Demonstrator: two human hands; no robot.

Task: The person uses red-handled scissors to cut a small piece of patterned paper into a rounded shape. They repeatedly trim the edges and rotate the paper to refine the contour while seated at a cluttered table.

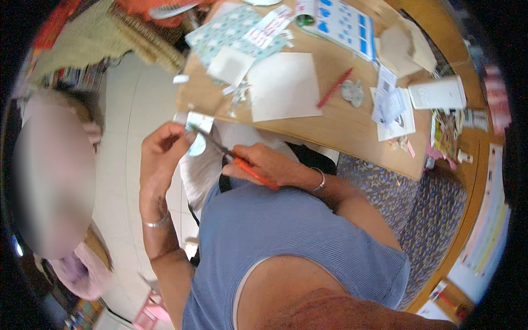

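In front of the table edge my left hand (167,148) pinches a small piece of light blue and white patterned paper (197,144) between thumb and fingers. Orange-handled scissors (249,170) are in my right hand (264,165), their dark blades pointing left and meeting the paper piece. Whether the blades are parted is too blurred to tell. Nearby on the wooden table (359,140) lie a blank white sheet (284,88), a patterned light teal sheet (231,31), a smaller white square (231,66) and a heap of paper scraps (240,97).
A red pencil or pen (335,88) and a patterned paper cutout (352,93) lie right of the sheet. Farther right are printed papers (394,113) and a white container (437,93). A blue and white printed booklet (344,29) lies at the back. A patterned rug (433,210) lies below.
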